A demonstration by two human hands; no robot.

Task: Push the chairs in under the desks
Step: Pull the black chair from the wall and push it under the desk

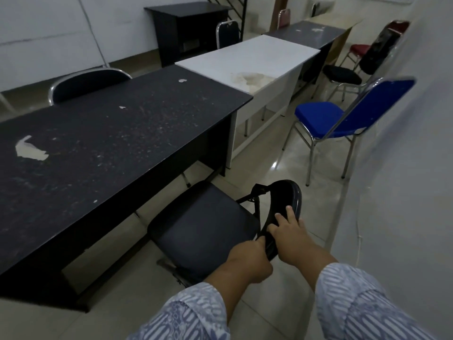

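Note:
A black chair [203, 224] stands in front of the scratched black desk [103, 133], its seat partly under the desk's front edge. My left hand [247, 258] grips the lower end of its curved black backrest [282, 207]. My right hand [291, 234] holds the same backrest a little higher, fingers over its top edge. A blue chair [343, 116] stands pulled out from the white desk [250, 57], facing it. Further back, a black chair [343, 74] and a red chair [360, 49] stand away from the far dark desk [308, 33].
A white wall [404, 168] runs close along the right, leaving a narrow tiled aisle. Chairs on the desks' far side show their backs [88, 82] [228, 31]. A black cabinet [186, 28] stands at the back wall. Torn patches mark the black desk.

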